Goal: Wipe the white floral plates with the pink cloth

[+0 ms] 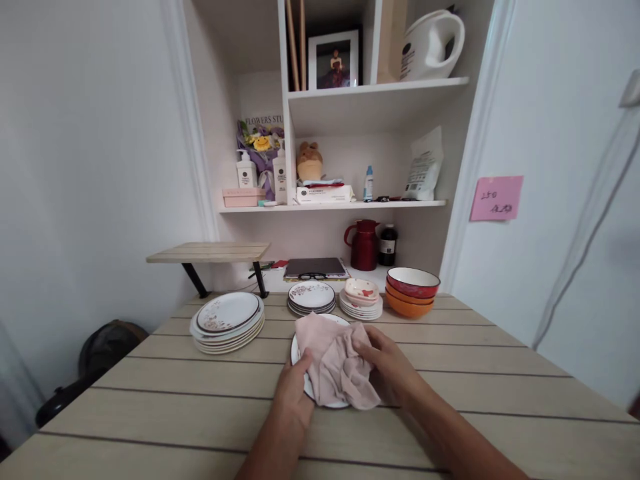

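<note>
A white plate with a dark rim [299, 347] is tilted up off the table in front of me. My left hand [295, 390] grips its left edge, thumb on top. A crumpled pink cloth [337, 360] covers most of the plate's face. My right hand [387, 360] is closed on the cloth at the plate's right side; the fingers behind it are hidden, so I cannot tell whether they also touch the plate.
Behind the plate stand a large plate stack [230, 323] at left, smaller plates [311, 297], small dishes [361, 300] and stacked bowls [411, 293] at right. A low wooden stand [210, 252] rises at the back left. A red jug [365, 245] stands farther back.
</note>
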Available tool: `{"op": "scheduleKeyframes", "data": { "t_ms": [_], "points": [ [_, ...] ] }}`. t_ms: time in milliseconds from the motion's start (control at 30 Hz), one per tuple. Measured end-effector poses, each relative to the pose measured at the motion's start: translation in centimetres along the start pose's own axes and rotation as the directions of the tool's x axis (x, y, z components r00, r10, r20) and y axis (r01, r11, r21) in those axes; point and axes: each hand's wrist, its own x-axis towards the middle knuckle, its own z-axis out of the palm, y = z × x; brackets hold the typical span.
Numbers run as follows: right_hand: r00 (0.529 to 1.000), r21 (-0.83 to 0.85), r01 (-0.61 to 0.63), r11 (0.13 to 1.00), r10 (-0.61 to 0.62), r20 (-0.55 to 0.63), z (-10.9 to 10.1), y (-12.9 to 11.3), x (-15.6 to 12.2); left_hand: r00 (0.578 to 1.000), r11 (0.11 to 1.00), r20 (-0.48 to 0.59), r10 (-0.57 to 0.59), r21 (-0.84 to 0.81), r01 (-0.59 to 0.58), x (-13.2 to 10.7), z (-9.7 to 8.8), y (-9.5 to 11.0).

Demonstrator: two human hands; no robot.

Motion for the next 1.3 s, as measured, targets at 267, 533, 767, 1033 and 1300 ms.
{"op": "scheduleKeyframes", "data": {
  "t_ms": [267,533,767,1033,1300],
  "points": [
    [0.9,0.072,0.093,0.993,-0.052,-0.433,-5.5,-2.3,1.2,0.995,0.999,-0.105,0.003,-0.033,-0.006,0.6,-0.1,0.4],
    [0.981,0.083,-0.004,0.997,0.019,-0.191,-5.9,-3.4,0.6,0.997,0.999,-0.078,-0.017,-0.045,0.013,0.2,0.2,0.5],
    [0.807,-0.622,0.368,0.691,0.095,0.583,-0.4,-4.2,-3.1,0.998,0.997,-0.068,-0.001,-0.081,-0.005,0.1,0.4,0.4],
    [0.888,-0.442,0.297,0.846,-0.074,0.454,-2.0,-5.9,-2.7,0.988,0.994,-0.15,0.037,-0.094,-0.051,0.9,-0.1,0.0],
    [0.79,-0.378,0.057,0.924,0.19,0.583,-1.6,-5.6,-3.3,0.992,0.997,-0.123,0.041,-0.063,-0.049,1.0,-0.4,-0.3]
  ]
}}
